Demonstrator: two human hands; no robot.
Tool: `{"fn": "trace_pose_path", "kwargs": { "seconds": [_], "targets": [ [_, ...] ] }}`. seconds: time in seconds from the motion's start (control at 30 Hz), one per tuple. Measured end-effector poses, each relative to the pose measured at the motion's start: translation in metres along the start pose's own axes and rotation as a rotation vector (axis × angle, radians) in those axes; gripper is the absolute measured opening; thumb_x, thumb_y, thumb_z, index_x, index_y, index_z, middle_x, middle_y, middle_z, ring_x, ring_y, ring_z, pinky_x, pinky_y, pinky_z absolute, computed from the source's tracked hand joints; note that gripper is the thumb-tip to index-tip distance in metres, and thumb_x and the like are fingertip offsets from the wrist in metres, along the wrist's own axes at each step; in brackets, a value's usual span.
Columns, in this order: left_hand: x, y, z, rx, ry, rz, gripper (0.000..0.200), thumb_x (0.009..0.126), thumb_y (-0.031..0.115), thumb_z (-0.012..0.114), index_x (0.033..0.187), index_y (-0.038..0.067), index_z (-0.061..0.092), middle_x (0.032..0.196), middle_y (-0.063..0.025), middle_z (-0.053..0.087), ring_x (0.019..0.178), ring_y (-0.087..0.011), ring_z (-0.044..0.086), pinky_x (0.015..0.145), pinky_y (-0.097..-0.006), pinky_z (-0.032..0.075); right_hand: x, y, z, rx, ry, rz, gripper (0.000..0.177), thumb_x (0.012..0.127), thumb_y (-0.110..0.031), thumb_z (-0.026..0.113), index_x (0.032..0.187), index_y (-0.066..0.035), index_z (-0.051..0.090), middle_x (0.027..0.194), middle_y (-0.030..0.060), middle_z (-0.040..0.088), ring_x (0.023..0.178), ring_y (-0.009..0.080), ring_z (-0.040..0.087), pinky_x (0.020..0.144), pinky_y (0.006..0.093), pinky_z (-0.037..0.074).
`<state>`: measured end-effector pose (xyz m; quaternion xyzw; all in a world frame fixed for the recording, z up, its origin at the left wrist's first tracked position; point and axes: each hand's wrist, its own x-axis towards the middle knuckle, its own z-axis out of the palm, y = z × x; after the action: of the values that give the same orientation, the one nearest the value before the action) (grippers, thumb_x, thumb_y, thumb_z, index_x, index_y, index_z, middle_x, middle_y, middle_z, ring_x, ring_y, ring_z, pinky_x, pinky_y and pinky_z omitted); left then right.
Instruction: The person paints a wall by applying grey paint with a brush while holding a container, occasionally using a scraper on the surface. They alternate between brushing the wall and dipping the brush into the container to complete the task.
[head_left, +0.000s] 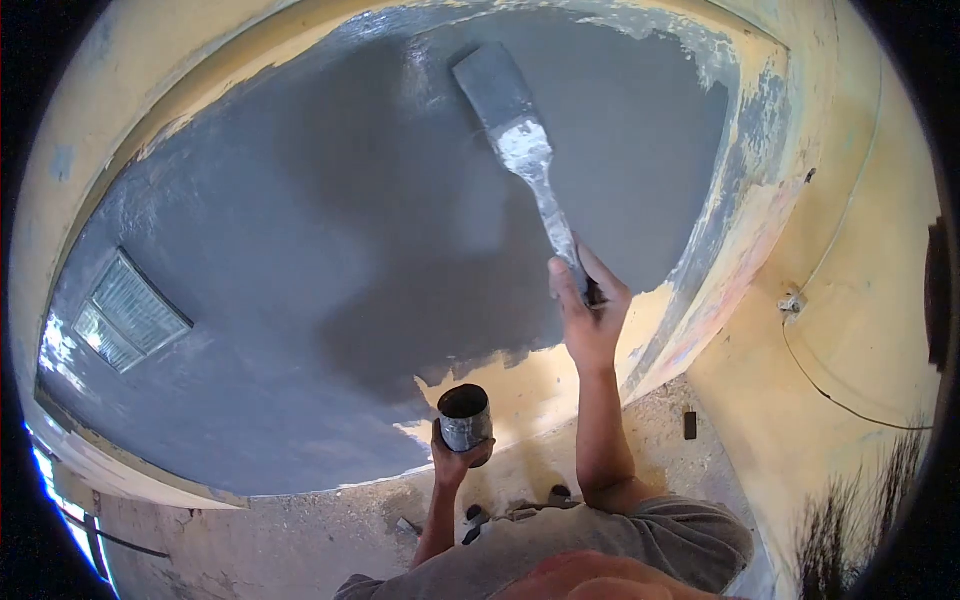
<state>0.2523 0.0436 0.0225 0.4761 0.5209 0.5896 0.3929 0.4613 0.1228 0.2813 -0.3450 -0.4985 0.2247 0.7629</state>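
Note:
My right hand (596,318) is closed around the handle of a wide paintbrush (527,150) raised up and to the left. Grey paint coats its bristles, which overlap the grey-painted wall (240,230); pale paint smears cover the ferrule and handle. Lower down, my left hand (458,462) grips a paint-stained can (466,430) from below. The can is held upright, its dark open mouth facing me, and its contents are hidden in shadow. Behind the can, an unpainted yellow strip (520,385) runs along the wall's lower edge.
A louvred window (132,310) is set in the wall at left. On the right, a yellow side wall (850,260) carries a small electrical fitting (792,302) with cables. A black rectangular object (690,426) lies on the debris-strewn floor (350,530).

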Motion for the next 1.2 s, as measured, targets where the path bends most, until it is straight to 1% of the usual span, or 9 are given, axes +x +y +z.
{"fn": "trace_pose_path", "kwargs": {
  "seconds": [0.27,0.33,0.43,0.53,0.73,0.8,1.0,1.13,1.2],
  "targets": [
    [0.015,-0.009,-0.074,0.089,-0.038,0.009,0.079,0.052,0.027,0.091,0.115,0.001,0.053,0.104,-0.0134,0.065,0.092,-0.0248,0.063,0.081,-0.0398,0.051,-0.013,0.0,0.022,-0.229,0.16,-0.19,0.027,0.094,-0.008,0.06,0.12,-0.004,0.065,0.068,-0.0058,0.049,0.055,0.003,0.04,0.048,0.0185,0.034],
    [0.022,-0.01,-0.087,0.092,-0.057,0.029,0.078,0.052,0.028,0.091,0.115,0.001,0.053,0.104,-0.0135,0.065,0.093,-0.0246,0.063,0.081,-0.0397,0.051,-0.006,-0.009,0.035,-0.392,0.189,-0.402,0.031,0.089,-0.006,0.065,0.12,-0.006,0.065,0.079,-0.0001,0.059,0.062,0.0039,0.042,0.054,0.0214,0.034],
    [0.02,-0.013,-0.105,0.092,-0.08,0.031,0.078,0.052,0.028,0.091,0.115,0.001,0.053,0.105,-0.0138,0.065,0.094,-0.0243,0.063,0.081,-0.0397,0.052,0.016,-0.033,0.058,-0.474,0.086,-0.443,0.033,0.087,-0.006,0.066,0.12,-0.006,0.065,0.077,0.002,0.062,0.06,0.0054,0.045,0.052,0.0226,0.036],
    [0.017,0.002,-0.108,0.096,-0.089,0.003,0.078,0.052,0.028,0.091,0.114,0.0,0.053,0.106,-0.0139,0.065,0.093,-0.0242,0.063,0.081,-0.0397,0.052,-0.009,-0.04,0.069,-0.455,-0.023,-0.183,0.035,0.087,-0.006,0.067,0.122,-0.007,0.064,0.077,0.0033,0.066,0.056,0.0047,0.045,0.049,0.0229,0.036],
    [0.015,-0.005,-0.108,0.117,-0.121,0.003,0.079,0.052,0.028,0.091,0.115,0.001,0.053,0.104,-0.0135,0.065,0.091,-0.0245,0.064,0.079,-0.0396,0.052,-0.039,-0.069,0.049,-0.493,0.051,-0.128,0.035,0.088,-0.006,0.065,0.124,-0.007,0.063,0.077,0.0051,0.068,0.053,0.0017,0.04,0.045,0.0212,0.032],
    [0.015,0.001,-0.1,0.158,-0.115,0.008,0.079,0.053,0.029,0.091,0.116,0.001,0.053,0.105,-0.0135,0.065,0.091,-0.0245,0.064,0.079,-0.0396,0.052,-0.018,-0.076,0.065,-0.428,0.106,-0.193,0.035,0.089,-0.006,0.064,0.123,-0.006,0.063,0.066,0.0033,0.061,0.054,0.0023,0.039,0.045,0.0216,0.031],
    [0.017,0.01,-0.075,0.189,-0.119,0.058,0.082,0.052,0.027,0.092,0.118,0.002,0.051,0.108,-0.0128,0.064,0.094,-0.0241,0.063,0.082,-0.0391,0.052,-0.04,-0.041,0.044,-0.449,0.07,-0.369,0.03,0.088,-0.004,0.064,0.118,-0.003,0.066,0.075,0.0075,0.069,0.052,0.0051,0.042,0.046,0.0232,0.034],
    [0.008,0.004,-0.069,-0.001,-0.144,-0.002,0.082,0.051,0.025,0.092,0.118,0.002,0.051,0.107,-0.0123,0.064,0.095,-0.024,0.063,0.083,-0.0387,0.052,-0.003,-0.072,0.047,-0.43,0.112,-0.212,0.029,0.087,-0.002,0.063,0.116,-0.001,0.066,0.093,0.0158,0.072,0.056,0.0037,0.043,0.048,0.024,0.038],
    [0.008,0.014,-0.061,0.021,-0.159,-0.031,0.082,0.051,0.025,0.093,0.118,0.002,0.051,0.106,-0.0125,0.064,0.094,-0.0239,0.063,0.082,-0.0386,0.052,0.016,-0.057,0.051,-0.377,0.118,-0.312,0.028,0.087,-0.002,0.063,0.115,-0.001,0.067,0.083,0.0141,0.073,0.056,0.0028,0.039,0.047,0.0231,0.036]
  ]
}}
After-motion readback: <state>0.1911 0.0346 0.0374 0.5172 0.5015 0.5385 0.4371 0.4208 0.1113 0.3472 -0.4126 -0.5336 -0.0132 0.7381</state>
